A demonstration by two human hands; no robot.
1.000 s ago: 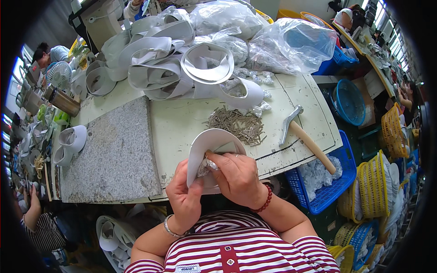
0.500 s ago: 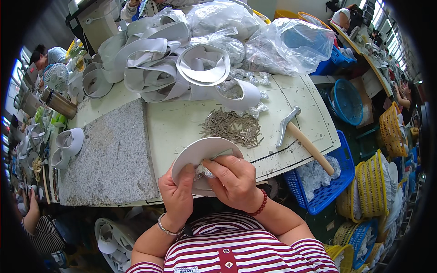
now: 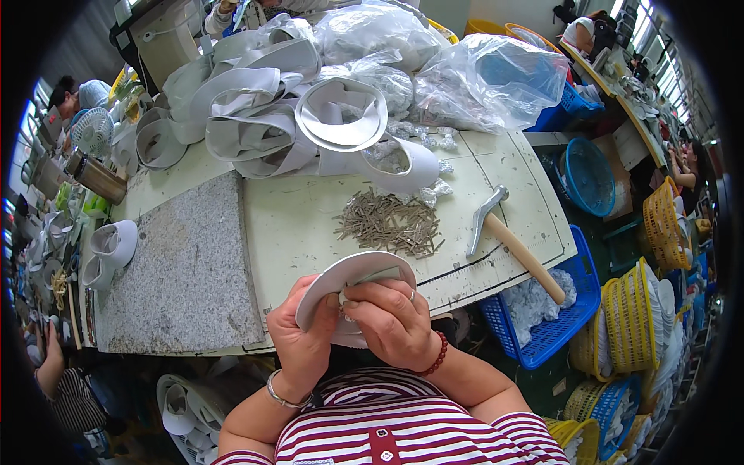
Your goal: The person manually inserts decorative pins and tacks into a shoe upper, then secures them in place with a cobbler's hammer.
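Close to my body, my left hand grips the left edge of a white, curved piece of sheet material, thumb on its near side. My right hand is closed on the piece from the right, fingers bent and pinching at its middle. Something small and shiny shows between the two hands, mostly hidden by the fingers. Just beyond the held piece lies a heap of short, thin brownish-grey metal strips. A hammer with a wooden handle rests to the right, its handle overhanging the table edge.
A grey stone slab covers the table's left part. Looped white pieces and clear plastic bags are piled at the back. A blue basket of whitish scraps stands below the right edge. Other people work farther off.
Both hands and the held piece have come slightly nearer to my body. The piece is tilted a little differently, and the shiny bit is more covered by the fingers.
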